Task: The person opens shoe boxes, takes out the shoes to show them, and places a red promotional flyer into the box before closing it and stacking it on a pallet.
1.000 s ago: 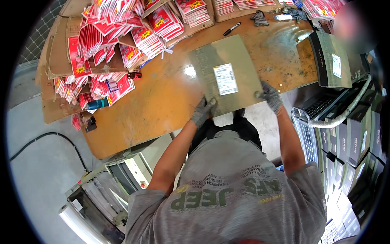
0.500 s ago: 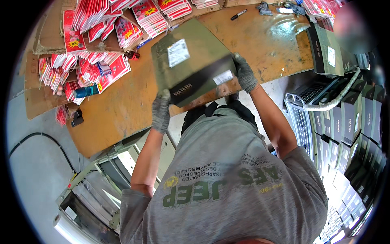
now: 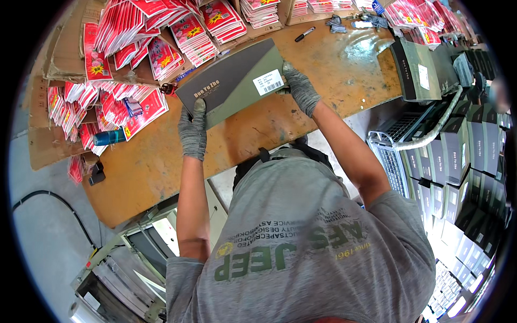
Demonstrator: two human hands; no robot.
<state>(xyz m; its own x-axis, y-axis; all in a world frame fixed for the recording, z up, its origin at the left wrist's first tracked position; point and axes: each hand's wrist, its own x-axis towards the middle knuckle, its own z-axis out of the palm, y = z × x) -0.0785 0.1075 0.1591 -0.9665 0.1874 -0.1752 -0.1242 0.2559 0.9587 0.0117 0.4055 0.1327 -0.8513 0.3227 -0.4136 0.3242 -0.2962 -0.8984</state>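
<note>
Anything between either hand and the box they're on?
Nothing visible but the grey gloves. The left hand grips the box near its left end, the right hand at its right end.

A grey-and-olive box (image 3: 235,85) is being held at a slant over the table (image 3: 156,151), its white label (image 3: 268,82) showing.

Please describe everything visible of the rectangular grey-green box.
The rectangular grey-green box looks like cardboard. Its long side splits diagonally into dark grey and olive, with pale lettering and a white barcode label rightward. It slants over the brown wooden table, right end farther away; contact is unclear. The grey-gloved left hand and right hand grip opposite ends.
</note>
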